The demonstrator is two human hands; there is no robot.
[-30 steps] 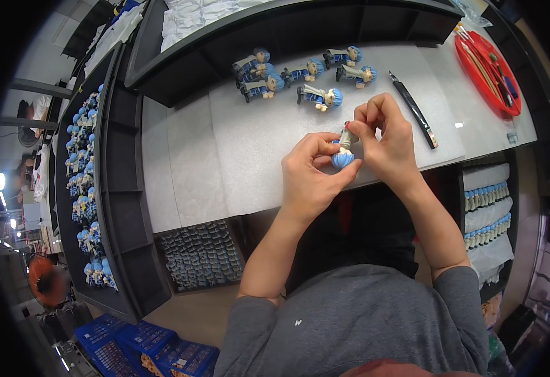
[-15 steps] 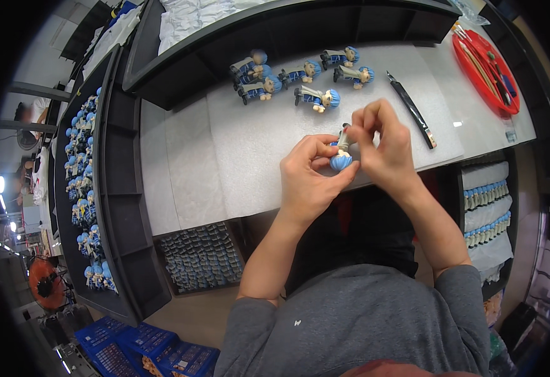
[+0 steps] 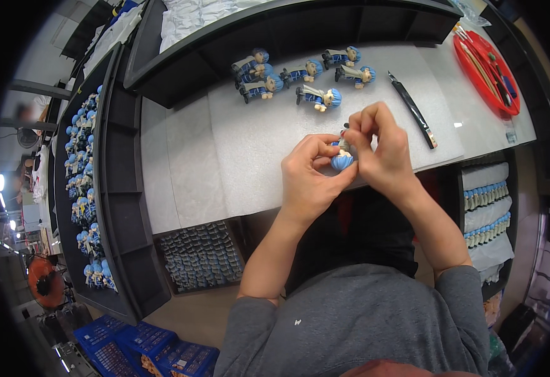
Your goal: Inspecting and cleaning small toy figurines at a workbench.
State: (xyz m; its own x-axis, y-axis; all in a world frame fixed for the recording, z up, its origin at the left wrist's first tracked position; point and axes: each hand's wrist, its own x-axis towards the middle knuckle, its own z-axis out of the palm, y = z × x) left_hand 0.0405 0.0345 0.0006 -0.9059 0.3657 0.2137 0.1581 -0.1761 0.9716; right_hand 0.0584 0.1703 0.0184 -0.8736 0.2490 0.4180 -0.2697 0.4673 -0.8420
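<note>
A small blue-haired figurine is pinched between the thumb and fingers of my left hand, just above the near part of the white foam sheet. Its hair points toward me and its grey-and-blue body points away. My right hand is closed in a pinch right at the figurine's body. A tiny reddish bit shows at those fingertips, too small to name. Several like figurines lie on their sides beyond my hands. Black tweezers lie to the right of them.
A red tray of brushes stands at the far right. Black divided trays flank the table, the left one holding figurines. Below the table edge are a box packed with small parts and a tray with rows of figurines.
The fingertips of my right hand have shifted slightly and come in closer on the figurine's body. My left hand keeps its hold on the figurine, almost unmoved.
</note>
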